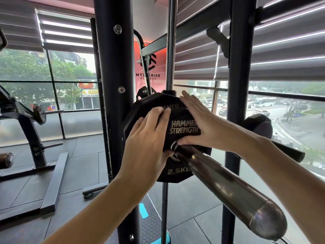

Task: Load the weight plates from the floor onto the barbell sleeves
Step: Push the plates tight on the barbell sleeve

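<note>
Head view: a small black plate (pixel 175 138) marked 2.5KG sat on the shiny barbell sleeve (pixel 228 187), pushed far in, right up vs. a bigger black plate (pixel 140 106) behind it. The left hand (pixel 147 143) lay flat on the small plate's left side w/ fingers straight, thumb down by the hole; it pressed, it didn't grab. The right hand (pixel 198 124) lay flat on the top right part, fingers straight too, thumb near the sleeve. So this side looked nearly done, w/ at least 2 plates on. No plates showed on the floor (pixel 79 164) here, so what was left couldn't be told.

Room to move: lots of bare sleeve stuck out toward the person, so more plates could slide on. The black rack post (pixel 114 103) stood just left of the plates, and a thin steel rod (pixel 170 50) rose just behind them. Tight there, open on the near side.
</note>
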